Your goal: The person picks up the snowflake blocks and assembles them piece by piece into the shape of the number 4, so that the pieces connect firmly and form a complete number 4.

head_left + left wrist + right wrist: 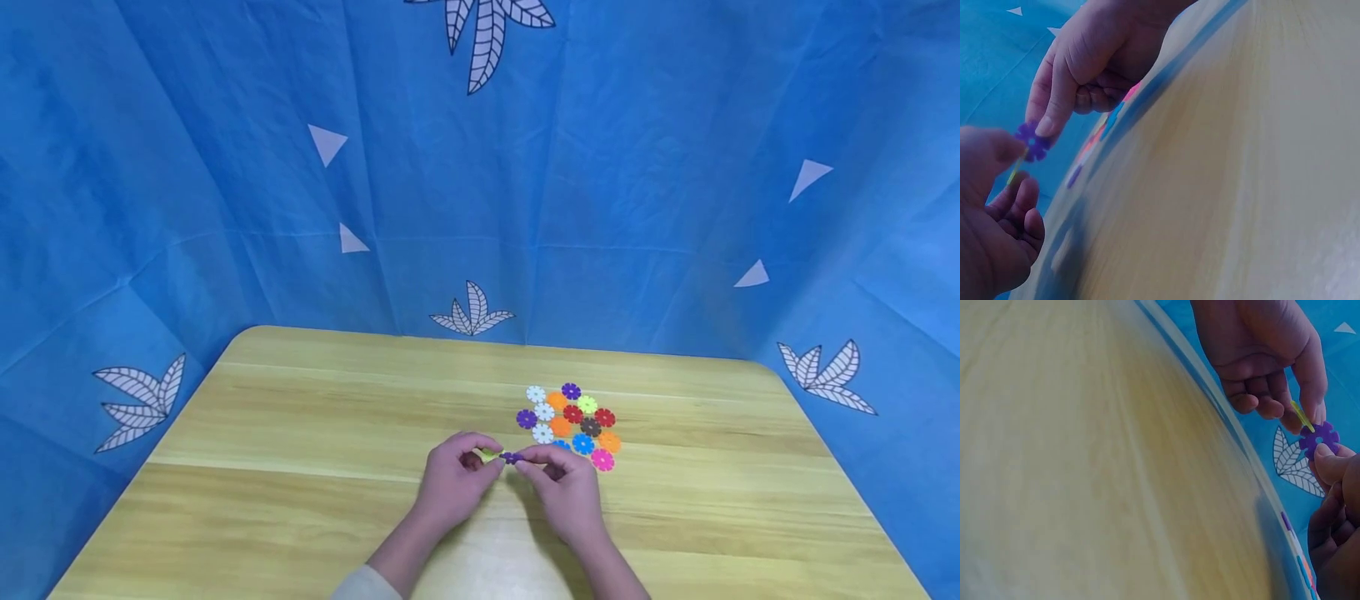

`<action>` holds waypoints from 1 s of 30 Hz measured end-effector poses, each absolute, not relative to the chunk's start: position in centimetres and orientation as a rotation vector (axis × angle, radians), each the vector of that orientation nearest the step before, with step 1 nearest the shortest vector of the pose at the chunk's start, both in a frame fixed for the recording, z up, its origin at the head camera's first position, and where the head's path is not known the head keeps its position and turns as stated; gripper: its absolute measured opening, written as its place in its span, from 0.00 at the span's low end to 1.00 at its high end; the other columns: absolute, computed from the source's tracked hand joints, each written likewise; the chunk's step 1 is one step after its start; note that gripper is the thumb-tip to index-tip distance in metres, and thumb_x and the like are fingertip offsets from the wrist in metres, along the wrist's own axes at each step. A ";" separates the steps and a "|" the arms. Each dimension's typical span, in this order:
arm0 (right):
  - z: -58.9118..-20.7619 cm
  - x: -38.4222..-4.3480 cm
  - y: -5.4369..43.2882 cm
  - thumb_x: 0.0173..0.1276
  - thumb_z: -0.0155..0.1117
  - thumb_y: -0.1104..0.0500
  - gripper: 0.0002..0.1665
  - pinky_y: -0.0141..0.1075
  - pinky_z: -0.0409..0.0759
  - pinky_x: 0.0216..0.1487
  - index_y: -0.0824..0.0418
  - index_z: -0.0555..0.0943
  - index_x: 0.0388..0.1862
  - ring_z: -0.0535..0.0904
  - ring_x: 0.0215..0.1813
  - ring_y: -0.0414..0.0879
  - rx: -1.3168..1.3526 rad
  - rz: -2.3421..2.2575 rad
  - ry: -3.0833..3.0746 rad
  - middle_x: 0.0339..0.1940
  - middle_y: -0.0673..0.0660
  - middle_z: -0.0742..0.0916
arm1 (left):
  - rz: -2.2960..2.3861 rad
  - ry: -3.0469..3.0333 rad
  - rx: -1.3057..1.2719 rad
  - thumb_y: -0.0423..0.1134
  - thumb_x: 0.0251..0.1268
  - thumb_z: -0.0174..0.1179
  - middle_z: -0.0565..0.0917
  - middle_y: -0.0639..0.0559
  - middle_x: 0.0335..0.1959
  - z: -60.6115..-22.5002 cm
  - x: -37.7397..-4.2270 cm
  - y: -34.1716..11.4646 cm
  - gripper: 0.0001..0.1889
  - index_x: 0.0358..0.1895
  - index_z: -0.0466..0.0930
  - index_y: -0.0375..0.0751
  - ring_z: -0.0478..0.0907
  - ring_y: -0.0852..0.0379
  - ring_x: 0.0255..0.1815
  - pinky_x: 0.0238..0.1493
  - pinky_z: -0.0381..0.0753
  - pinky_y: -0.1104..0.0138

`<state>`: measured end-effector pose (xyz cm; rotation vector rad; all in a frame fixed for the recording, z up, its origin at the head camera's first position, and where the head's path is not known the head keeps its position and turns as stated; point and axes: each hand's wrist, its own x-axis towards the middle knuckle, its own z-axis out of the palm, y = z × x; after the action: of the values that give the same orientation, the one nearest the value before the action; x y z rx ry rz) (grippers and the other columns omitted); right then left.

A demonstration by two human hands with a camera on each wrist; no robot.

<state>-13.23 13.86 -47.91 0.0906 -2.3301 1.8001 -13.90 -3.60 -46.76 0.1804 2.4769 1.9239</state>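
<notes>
Above the table, my left hand [456,482] pinches a yellow notched plastic disc [1300,415] between thumb and fingers. My right hand [564,493] pinches a purple notched disc [1330,432] with a small hole in its middle. The discs meet at their edges, roughly crosswise: in the right wrist view the yellow one appears edge-on while the purple one shows its flat face. How deep their slots sit in each other cannot be told. Fingertips cover part of both discs.
Just beyond my right hand, several flat notched discs lie in a loose group on the wooden table [300,467], among them a pink disc [603,460], a brown disc [591,427] and a lime disc [587,404]. A blue patterned cloth [637,167] hangs around the table.
</notes>
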 end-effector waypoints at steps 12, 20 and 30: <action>-47.7 -13.2 13.8 0.58 0.74 0.71 0.11 0.26 0.67 0.18 0.55 0.88 0.33 0.71 0.19 0.40 0.059 1.802 -2.331 0.32 0.52 0.88 | 1.941 2.405 0.200 0.31 0.49 0.75 0.79 0.52 0.30 -47.1 -14.0 -4.0 0.22 0.51 0.82 0.35 0.75 0.58 0.28 0.29 0.79 0.70; -47.7 -13.2 13.8 0.57 0.75 0.70 0.10 0.26 0.67 0.17 0.56 0.88 0.34 0.71 0.19 0.40 0.073 1.838 -2.313 0.33 0.55 0.88 | 1.886 2.480 0.256 0.33 0.49 0.77 0.79 0.53 0.26 -47.3 -14.1 -4.1 0.21 0.49 0.83 0.34 0.76 0.57 0.27 0.28 0.81 0.68; -47.8 -13.1 15.1 0.53 0.80 0.66 0.15 0.30 0.76 0.19 0.59 0.87 0.40 0.77 0.23 0.44 -0.089 1.774 -2.404 0.39 0.54 0.89 | 1.878 2.507 0.197 0.35 0.50 0.77 0.79 0.55 0.23 -47.4 -14.3 -4.4 0.21 0.49 0.84 0.38 0.76 0.58 0.25 0.27 0.80 0.68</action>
<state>-13.11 15.10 -47.82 -0.0887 -2.4040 1.7742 -14.27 -4.41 -47.42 0.1975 2.5068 1.8781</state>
